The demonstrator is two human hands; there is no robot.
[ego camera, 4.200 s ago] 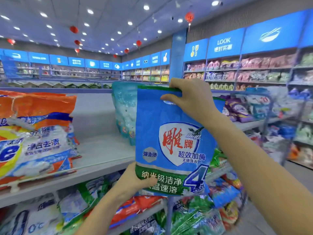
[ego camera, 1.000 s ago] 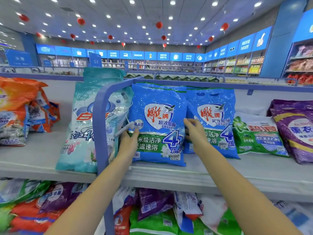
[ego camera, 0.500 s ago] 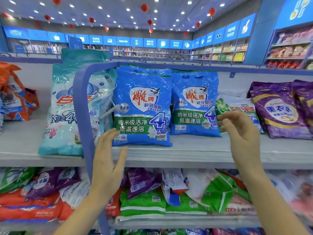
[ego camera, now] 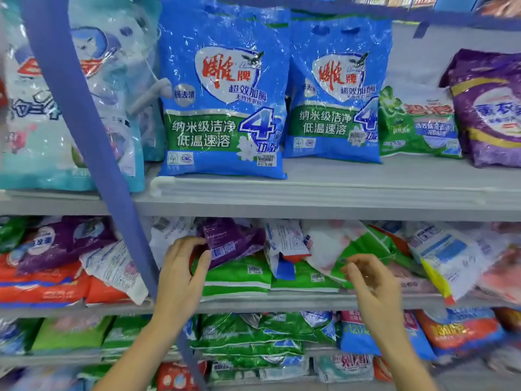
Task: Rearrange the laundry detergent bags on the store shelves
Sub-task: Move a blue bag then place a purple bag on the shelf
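Middle shelf (ego camera: 282,303): loose heap of detergent bags lying flat and overlapping.
- Left hand (ego camera: 183,272) sits at the left edge of a small purple bag (ego camera: 231,241) on top of the heap. Fingers curl over its corner with the thumb beneath, and we read that as a pinch.
- Right hand (ego camera: 369,280) is well apart from the left, fingers loosely bent and holding nothing. It is in front of a green-and-white bag (ego camera: 349,241), and we cannot tell whether it touches.

Upper shelf (ego camera: 310,193): two blue bags, (ego camera: 222,94) and (ego camera: 335,88), stand upright side by side and touching.
- A teal bag (ego camera: 56,122) is to their left, behind a blue upright post (ego camera: 76,108).
- A green bag (ego camera: 417,122) and a large purple bag (ego camera: 490,108) are to their right.
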